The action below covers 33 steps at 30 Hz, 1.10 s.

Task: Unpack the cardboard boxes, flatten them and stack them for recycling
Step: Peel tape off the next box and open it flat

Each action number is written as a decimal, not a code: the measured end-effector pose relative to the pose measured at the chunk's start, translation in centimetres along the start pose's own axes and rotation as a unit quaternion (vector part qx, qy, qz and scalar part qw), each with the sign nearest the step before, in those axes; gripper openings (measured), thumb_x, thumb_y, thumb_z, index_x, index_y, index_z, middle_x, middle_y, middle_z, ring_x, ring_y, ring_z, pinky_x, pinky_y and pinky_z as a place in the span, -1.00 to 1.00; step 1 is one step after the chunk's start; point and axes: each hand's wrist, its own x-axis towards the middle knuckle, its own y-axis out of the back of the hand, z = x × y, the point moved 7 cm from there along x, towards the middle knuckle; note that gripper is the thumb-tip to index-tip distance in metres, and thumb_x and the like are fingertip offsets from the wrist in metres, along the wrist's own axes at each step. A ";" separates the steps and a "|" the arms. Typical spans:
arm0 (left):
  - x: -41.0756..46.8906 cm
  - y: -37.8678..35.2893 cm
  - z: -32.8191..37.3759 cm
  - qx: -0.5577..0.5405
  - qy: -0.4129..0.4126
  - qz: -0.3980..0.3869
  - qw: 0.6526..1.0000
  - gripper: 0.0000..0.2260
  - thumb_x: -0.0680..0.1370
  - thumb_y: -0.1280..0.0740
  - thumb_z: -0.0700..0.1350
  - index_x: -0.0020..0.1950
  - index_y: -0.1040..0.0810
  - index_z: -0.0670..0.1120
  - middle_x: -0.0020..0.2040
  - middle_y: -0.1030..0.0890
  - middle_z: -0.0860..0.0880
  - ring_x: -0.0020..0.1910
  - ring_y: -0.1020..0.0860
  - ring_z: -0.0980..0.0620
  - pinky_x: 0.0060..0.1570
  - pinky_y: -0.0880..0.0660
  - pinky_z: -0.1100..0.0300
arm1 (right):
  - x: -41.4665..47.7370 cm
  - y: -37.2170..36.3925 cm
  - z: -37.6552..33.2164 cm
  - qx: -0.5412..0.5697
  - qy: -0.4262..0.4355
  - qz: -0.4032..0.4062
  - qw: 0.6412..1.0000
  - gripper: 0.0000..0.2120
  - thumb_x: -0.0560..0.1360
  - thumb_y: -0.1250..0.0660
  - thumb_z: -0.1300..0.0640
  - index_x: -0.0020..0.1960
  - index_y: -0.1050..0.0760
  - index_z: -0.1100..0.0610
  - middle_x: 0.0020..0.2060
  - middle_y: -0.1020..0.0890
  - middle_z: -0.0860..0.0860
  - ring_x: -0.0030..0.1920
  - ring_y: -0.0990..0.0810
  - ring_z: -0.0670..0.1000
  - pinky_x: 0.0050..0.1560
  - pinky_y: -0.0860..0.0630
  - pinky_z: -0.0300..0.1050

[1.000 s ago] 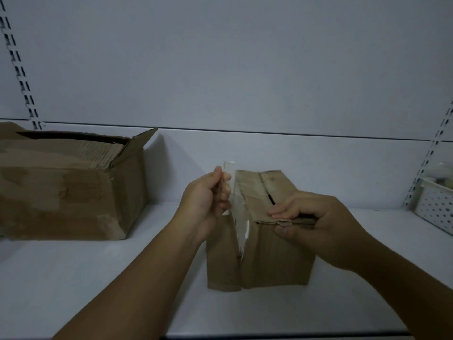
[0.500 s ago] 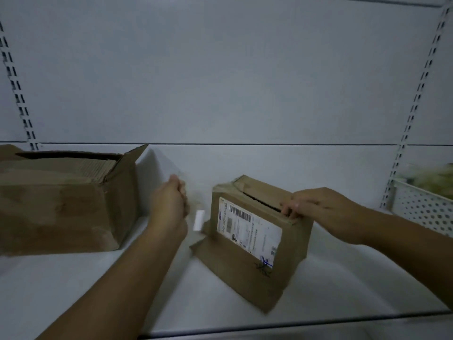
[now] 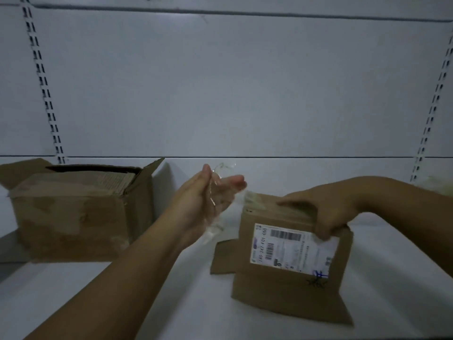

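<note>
Small box [image 3: 291, 266] on the shelf [image 3: 122, 303], right of centre. Half a second ago it sat skewed, label face angled off to my left; now that face is nearly square to me. My right hand [image 3: 328, 207] has shifted from the top edge to a fuller grip. The fingers are curled over the top and the thumb is down on the label [image 3: 294, 249].

My left hand [image 3: 203, 202] was closed low beside the box; now it is raised and spread, fingers apart. A clear tape strip [image 3: 215, 190] clings across the palm and trails down. I can't tell if it is still stuck to the box.

The loose flap [image 3: 224, 256] lies flat on the shelf at the box's left foot. The box's near bottom corner is close to the shelf's front edge, and there is bare shelf in front-left. The gap to the big open box [image 3: 78, 212] is taken up by my left arm. The back panel [image 3: 245, 94] runs behind both boxes.

The small box stands upright with its long axis left to right, opening side up. The label number reads sideways. Blurry at the right edge.
</note>
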 end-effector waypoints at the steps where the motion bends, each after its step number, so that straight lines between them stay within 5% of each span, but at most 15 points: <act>1: 0.1 -0.4 0.2 -0.035 0.008 0.011 0.999 -0.63 0.61 -0.04 0.08 -0.17 -0.46 -0.14 -0.15 -0.69 -0.15 -0.07 -0.67 -0.08 0.02 -0.58 0.06 | 0.4 0.2 -0.2 -0.031 -0.020 -0.011 0.999 -0.10 0.33 -0.45 0.15 0.45 0.03 -0.20 0.24 -0.37 0.01 0.15 -0.45 0.04 0.09 -0.48 -0.07; 4: 0.1 -0.4 0.4 -0.071 0.011 0.058 0.996 -0.61 0.59 -0.06 0.17 -0.18 -0.39 -0.13 -0.49 -0.53 -0.08 -0.48 -0.57 -0.03 -0.19 -0.63 0.03 | 2.1 0.0 -1.6 0.045 -0.027 0.007 0.999 -0.17 0.30 -0.45 -0.20 0.38 -0.03 -0.15 0.10 -0.51 -0.01 0.01 -0.57 0.00 0.06 -0.52 -0.05; 8: -0.1 2.0 0.5 -0.032 0.017 0.104 0.994 -0.45 0.53 0.05 0.33 -0.02 -0.44 -0.11 -0.55 -0.40 -0.01 -0.60 -0.36 0.08 -0.52 -0.46 0.23 | 4.3 -1.0 -3.5 0.019 0.067 0.172 0.983 0.05 0.10 -0.16 -0.61 0.46 0.01 -0.19 0.41 -0.29 -0.10 0.33 -0.34 -0.01 0.32 -0.30 0.07; 11: -0.6 4.5 0.0 0.061 0.046 0.097 0.992 -0.33 0.44 0.07 0.44 -0.05 -0.49 -0.11 -0.48 -0.45 -0.04 -0.61 -0.30 0.10 -0.57 -0.25 0.33 | 4.0 -1.0 -2.8 0.048 0.143 0.178 0.972 -0.11 0.13 -0.19 -0.57 0.39 -0.05 -0.36 0.23 -0.31 -0.38 0.24 -0.33 -0.20 0.18 -0.32 -0.22; 14: -1.4 5.9 -0.9 0.270 0.051 0.060 0.960 -0.43 0.31 -0.17 0.39 0.00 -0.55 -0.04 -0.39 -0.49 -0.01 -0.58 -0.30 0.16 -0.58 -0.24 0.32 | 2.9 -0.8 -2.4 0.062 0.173 0.167 0.969 -0.31 0.13 -0.21 -0.55 0.20 -0.02 -0.58 0.08 -0.20 -0.62 0.13 -0.25 -0.48 0.02 -0.20 -0.47; 20: -2.0 4.0 -4.1 0.440 0.051 -0.114 0.889 -0.50 0.25 -0.31 0.45 -0.11 -0.67 0.09 -0.39 -0.60 0.13 -0.48 -0.48 0.26 -0.48 -0.36 0.43 | 3.7 -0.8 -2.3 0.034 0.173 0.195 0.965 -0.35 0.23 0.13 -0.60 0.29 0.03 -0.45 0.30 -0.18 -0.38 0.30 -0.19 -0.26 0.22 -0.12 -0.34; 24: -1.9 3.5 -6.6 0.490 0.053 -0.144 0.858 -0.75 0.26 -0.53 0.16 -0.29 -0.62 0.01 -0.32 -0.63 0.11 -0.35 -0.55 0.20 -0.32 -0.51 0.21 | 4.1 -0.8 -1.7 0.087 0.135 0.208 0.965 -0.43 0.34 0.02 -0.46 0.33 -0.13 -0.41 0.34 -0.33 -0.24 0.27 -0.31 -0.18 0.20 -0.24 -0.20; 28: -2.0 4.2 -7.0 0.390 0.034 -0.115 0.913 -0.69 0.38 -0.48 -0.17 -0.46 -0.40 -0.03 -0.45 -0.54 0.04 -0.50 -0.47 0.13 -0.49 -0.37 0.32 | 4.4 -0.7 -1.7 0.118 0.121 0.199 0.965 -0.53 0.35 -0.04 -0.41 0.26 -0.15 -0.45 0.24 -0.36 -0.29 0.18 -0.37 -0.22 0.01 -0.28 -0.35; 31: -1.6 6.6 -5.0 0.243 -0.037 0.015 0.969 -0.84 0.27 -0.37 -0.24 -0.41 -0.41 -0.06 -0.22 -0.63 0.01 -0.26 -0.56 0.05 -0.29 -0.44 0.24 | 4.5 -0.6 -1.7 0.137 0.113 0.202 0.963 -0.49 0.32 -0.03 -0.46 0.26 -0.16 -0.46 0.21 -0.37 -0.30 0.14 -0.39 -0.23 -0.03 -0.28 -0.38; 33: -1.4 7.6 -4.6 0.089 -0.040 0.030 0.995 -0.82 0.27 -0.34 -0.32 -0.24 -0.45 -0.09 -0.03 -0.67 -0.04 -0.01 -0.63 0.01 -0.04 -0.55 0.17 | 4.9 -0.5 -1.8 0.148 0.104 0.210 0.961 -0.40 0.28 -0.01 -0.52 0.30 -0.19 -0.42 0.22 -0.39 -0.27 0.13 -0.40 -0.21 -0.05 -0.28 -0.35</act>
